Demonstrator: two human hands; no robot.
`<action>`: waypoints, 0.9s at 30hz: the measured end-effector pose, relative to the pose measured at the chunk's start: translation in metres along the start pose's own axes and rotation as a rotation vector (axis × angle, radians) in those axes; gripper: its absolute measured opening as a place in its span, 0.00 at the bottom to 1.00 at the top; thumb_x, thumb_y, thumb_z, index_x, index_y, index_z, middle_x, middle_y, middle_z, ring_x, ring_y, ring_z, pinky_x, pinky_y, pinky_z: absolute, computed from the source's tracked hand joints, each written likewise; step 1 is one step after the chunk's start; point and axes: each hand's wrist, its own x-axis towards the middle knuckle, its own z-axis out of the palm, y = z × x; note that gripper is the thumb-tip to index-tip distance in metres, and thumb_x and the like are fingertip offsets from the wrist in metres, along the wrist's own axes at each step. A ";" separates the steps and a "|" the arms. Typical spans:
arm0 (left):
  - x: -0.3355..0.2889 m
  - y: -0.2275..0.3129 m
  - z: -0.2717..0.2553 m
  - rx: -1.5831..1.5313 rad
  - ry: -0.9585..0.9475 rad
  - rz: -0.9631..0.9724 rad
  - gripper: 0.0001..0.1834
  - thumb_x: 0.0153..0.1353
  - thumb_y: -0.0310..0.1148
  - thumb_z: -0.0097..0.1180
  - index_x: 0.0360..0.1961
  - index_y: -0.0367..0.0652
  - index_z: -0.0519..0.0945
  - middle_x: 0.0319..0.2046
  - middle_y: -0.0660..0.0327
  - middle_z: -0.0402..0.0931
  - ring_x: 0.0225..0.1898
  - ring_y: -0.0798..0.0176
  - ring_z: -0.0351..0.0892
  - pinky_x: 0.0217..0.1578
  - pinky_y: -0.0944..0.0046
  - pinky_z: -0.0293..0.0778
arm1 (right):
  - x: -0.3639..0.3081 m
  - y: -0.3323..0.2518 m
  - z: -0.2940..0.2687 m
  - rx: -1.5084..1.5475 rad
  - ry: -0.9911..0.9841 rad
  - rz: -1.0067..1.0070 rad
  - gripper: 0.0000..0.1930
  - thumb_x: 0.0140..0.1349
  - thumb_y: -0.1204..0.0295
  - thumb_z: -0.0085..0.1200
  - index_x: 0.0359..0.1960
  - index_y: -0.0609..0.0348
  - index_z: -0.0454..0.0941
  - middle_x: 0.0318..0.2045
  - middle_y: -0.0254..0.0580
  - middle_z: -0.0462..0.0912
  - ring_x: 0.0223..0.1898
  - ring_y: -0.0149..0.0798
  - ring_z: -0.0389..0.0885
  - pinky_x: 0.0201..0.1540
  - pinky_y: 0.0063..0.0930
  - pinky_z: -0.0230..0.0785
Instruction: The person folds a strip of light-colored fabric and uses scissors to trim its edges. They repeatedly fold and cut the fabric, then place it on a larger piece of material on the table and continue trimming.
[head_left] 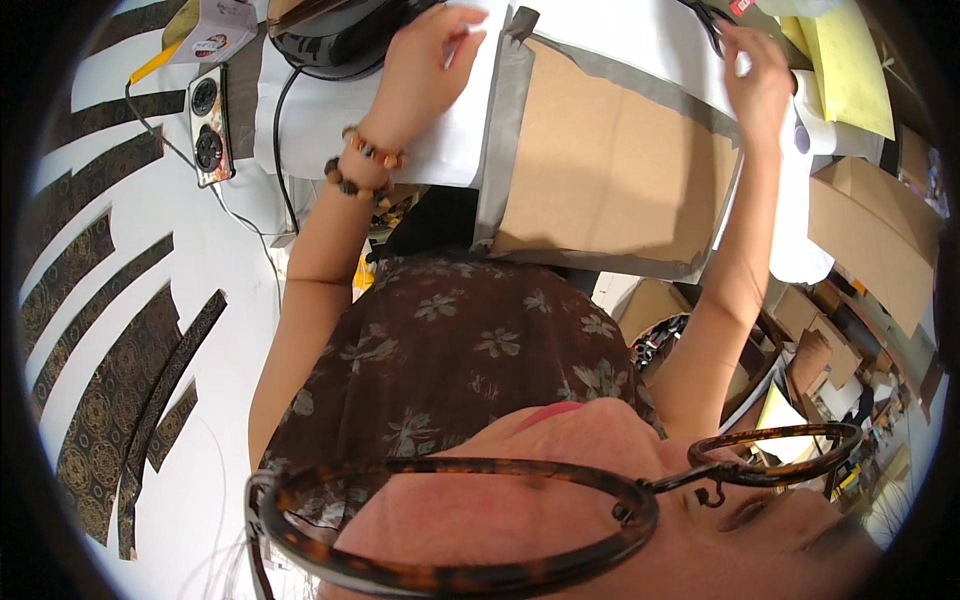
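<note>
My left hand [430,75] is over the white sheet, its fingers apart and slightly blurred, with nothing in them. Beaded bracelets [362,165] circle that wrist. Just left of it stands a glossy black rounded appliance [335,45], cut by the upper edge; its kind is unclear. Towards the far right, my right hand [757,85] has its fingers bent against a thin black looped thing [708,25], possibly scissor handles. Between my arms lies a brown cardboard panel [615,160] with grey edging [505,120], reaching over the table's near edge.
At left, a phone [208,125] with large round lenses lies by a cable [262,235]. Dark patterned strips [115,400] cover much of the white surface. Yellow sheets [850,70] and a cardboard box [880,225] stand at right, above cluttered boxes.
</note>
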 end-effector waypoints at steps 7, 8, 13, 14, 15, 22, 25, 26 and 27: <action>-0.038 0.016 0.020 0.118 0.003 0.124 0.13 0.61 0.30 0.67 0.47 0.41 0.83 0.40 0.59 0.81 0.32 0.60 0.78 0.30 0.65 0.78 | -0.046 -0.165 0.057 0.180 -0.230 -0.235 0.13 0.64 0.67 0.60 0.49 0.53 0.85 0.34 0.39 0.86 0.32 0.41 0.85 0.36 0.33 0.77; -0.040 0.020 0.020 0.075 -0.046 0.084 0.17 0.60 0.33 0.67 0.47 0.37 0.80 0.41 0.54 0.79 0.42 0.47 0.78 0.42 0.54 0.76 | -0.043 -0.166 0.066 0.176 -0.195 -0.242 0.14 0.64 0.67 0.60 0.50 0.54 0.85 0.35 0.39 0.86 0.32 0.40 0.85 0.35 0.34 0.76; -0.048 0.021 0.022 0.025 -0.050 0.021 0.19 0.61 0.34 0.67 0.50 0.38 0.79 0.41 0.54 0.79 0.41 0.49 0.78 0.42 0.54 0.76 | -0.034 -0.170 0.082 0.163 -0.189 -0.159 0.18 0.64 0.67 0.59 0.56 0.52 0.83 0.37 0.38 0.86 0.33 0.41 0.86 0.36 0.34 0.76; -0.047 0.022 0.022 0.026 -0.056 0.014 0.19 0.61 0.33 0.67 0.50 0.38 0.78 0.40 0.54 0.79 0.40 0.49 0.78 0.42 0.55 0.77 | -0.034 -0.171 0.083 0.157 -0.200 -0.146 0.19 0.65 0.67 0.59 0.57 0.51 0.82 0.37 0.38 0.86 0.33 0.40 0.86 0.37 0.34 0.76; -0.047 0.022 0.021 0.026 -0.063 0.008 0.19 0.61 0.33 0.67 0.50 0.38 0.78 0.40 0.54 0.79 0.40 0.49 0.78 0.41 0.55 0.77 | -0.034 -0.173 0.084 0.139 -0.189 -0.144 0.19 0.65 0.66 0.59 0.57 0.52 0.82 0.37 0.38 0.86 0.33 0.40 0.86 0.37 0.34 0.76; -0.046 0.023 0.019 0.019 -0.060 -0.003 0.16 0.61 0.32 0.66 0.48 0.39 0.78 0.36 0.55 0.77 0.36 0.51 0.77 0.38 0.55 0.76 | -0.043 -0.172 0.098 0.106 -0.052 -0.156 0.18 0.65 0.66 0.59 0.53 0.60 0.83 0.34 0.39 0.86 0.31 0.40 0.85 0.37 0.34 0.75; -0.046 0.019 0.019 0.001 -0.056 0.004 0.15 0.60 0.32 0.67 0.46 0.39 0.78 0.35 0.56 0.76 0.34 0.51 0.77 0.36 0.55 0.75 | -0.047 -0.171 0.099 0.121 -0.010 -0.153 0.15 0.64 0.66 0.60 0.47 0.62 0.84 0.31 0.38 0.84 0.30 0.41 0.84 0.36 0.35 0.74; -0.046 0.018 0.020 0.001 -0.054 0.004 0.15 0.60 0.32 0.67 0.45 0.39 0.78 0.35 0.56 0.76 0.34 0.51 0.77 0.35 0.56 0.75 | -0.048 -0.172 0.097 0.123 -0.009 -0.143 0.14 0.64 0.65 0.61 0.44 0.62 0.84 0.29 0.38 0.83 0.29 0.41 0.83 0.36 0.35 0.74; -0.046 0.017 0.020 0.000 -0.052 0.004 0.15 0.60 0.32 0.67 0.45 0.39 0.78 0.34 0.56 0.76 0.33 0.52 0.77 0.35 0.56 0.75 | -0.049 -0.173 0.095 0.123 -0.019 -0.114 0.13 0.63 0.65 0.62 0.42 0.61 0.84 0.29 0.38 0.83 0.29 0.41 0.83 0.36 0.35 0.74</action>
